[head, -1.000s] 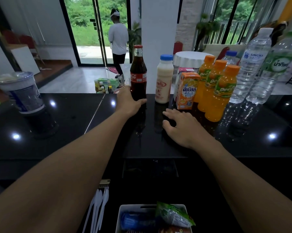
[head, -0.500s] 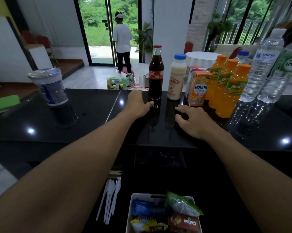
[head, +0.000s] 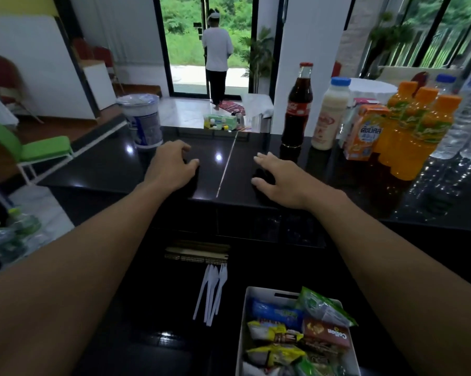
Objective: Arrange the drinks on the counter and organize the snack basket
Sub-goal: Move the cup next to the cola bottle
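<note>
Glossy black counter lies under the left hand and right hand, both loosely curled, holding nothing.

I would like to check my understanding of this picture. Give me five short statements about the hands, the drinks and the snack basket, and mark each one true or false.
1. The left hand grips the cola bottle. False: it holds nothing and is apart from the bottle, nearer the lidded cup.
2. The cola bottle stands upright beside the white bottle with the blue cap. True.
3. Three orange juice bottles stand grouped together. True.
4. The snack basket sits on the counter among the drinks. False: it sits lower, nearer the person, beside white plastic cutlery.
5. The right hand holds nothing. True.
</note>
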Motion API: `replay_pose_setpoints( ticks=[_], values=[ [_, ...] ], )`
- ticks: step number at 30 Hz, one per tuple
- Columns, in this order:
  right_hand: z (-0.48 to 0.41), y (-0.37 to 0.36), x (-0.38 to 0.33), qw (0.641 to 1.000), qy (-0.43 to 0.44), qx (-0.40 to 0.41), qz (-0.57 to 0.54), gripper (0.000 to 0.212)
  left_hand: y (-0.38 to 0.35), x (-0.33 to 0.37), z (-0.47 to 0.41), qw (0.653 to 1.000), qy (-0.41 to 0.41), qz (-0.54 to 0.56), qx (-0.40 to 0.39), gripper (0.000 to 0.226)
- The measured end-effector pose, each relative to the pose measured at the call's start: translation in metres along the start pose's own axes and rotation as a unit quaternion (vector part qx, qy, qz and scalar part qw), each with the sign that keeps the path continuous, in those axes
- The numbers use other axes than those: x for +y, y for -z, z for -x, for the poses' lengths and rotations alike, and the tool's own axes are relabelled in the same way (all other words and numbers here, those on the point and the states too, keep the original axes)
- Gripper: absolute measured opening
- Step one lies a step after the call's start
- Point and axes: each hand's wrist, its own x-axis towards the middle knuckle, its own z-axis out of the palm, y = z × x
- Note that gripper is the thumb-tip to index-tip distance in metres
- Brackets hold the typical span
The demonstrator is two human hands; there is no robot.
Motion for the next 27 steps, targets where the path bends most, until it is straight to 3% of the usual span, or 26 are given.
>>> replay_pose_setpoints(
  ticks=[4,6,13,19,27],
  values=[
    [-0.014,-0.016,-0.006,1.000,-0.017,-0.005,0.024,0.062,0.018,-0.036,-0.012,0.992,0.093,0.025,0.082,0.059],
    [-0.016,-0.018,-0.001,1.000,-0.021,0.006,0.012,0.062,0.024,-0.047,-0.021,0.982,0.137,0.064,0.108,0.074],
    [-0.015,-0.019,0.003,1.000,-0.016,0.023,-0.005,0.061,0.026,-0.071,-0.059,0.972,0.161,0.157,0.070,0.103],
    [-0.014,-0.018,0.002,0.999,-0.015,0.032,-0.014,0.060,0.019,-0.080,-0.079,0.957,0.174,0.207,0.106,0.086],
    [-0.011,-0.017,-0.001,0.996,-0.010,0.068,-0.050,0.055,0.022,-0.072,-0.069,0.973,0.161,0.134,0.093,0.089]
  ],
)
